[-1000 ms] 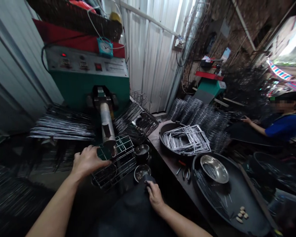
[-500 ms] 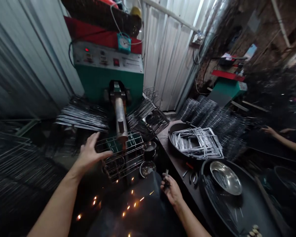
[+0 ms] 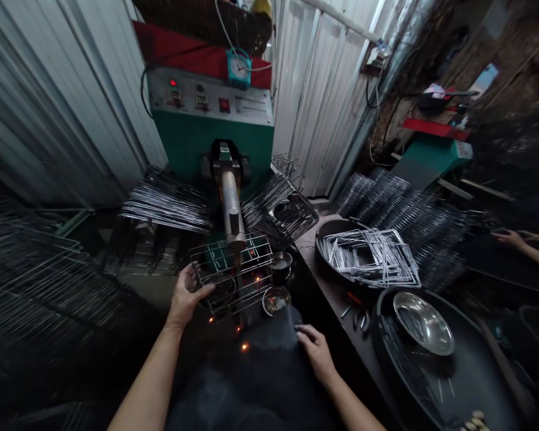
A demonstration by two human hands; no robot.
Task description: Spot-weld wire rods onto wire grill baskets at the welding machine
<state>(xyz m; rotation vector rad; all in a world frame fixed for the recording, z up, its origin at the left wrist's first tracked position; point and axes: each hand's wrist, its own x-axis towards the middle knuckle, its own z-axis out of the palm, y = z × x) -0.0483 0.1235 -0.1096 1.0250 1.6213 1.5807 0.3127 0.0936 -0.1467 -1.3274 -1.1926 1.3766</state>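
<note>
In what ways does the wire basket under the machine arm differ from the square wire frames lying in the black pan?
The wire basket is a box-shaped grid with several sides; the square wire frames are flat single loops. The basket is one piece, gripped at its left side by the left hand beneath the machine arm; the frames are many, heaped loosely in the black pan, untouched. Sparks glow by the basket, none by the frames. Both are bare silvery wire.

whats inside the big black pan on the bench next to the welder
The black pan holds a loose heap of square wire frames, overhanging its right rim. The pan's bottom is covered by the heap, so anything under it cannot be seen.
</note>
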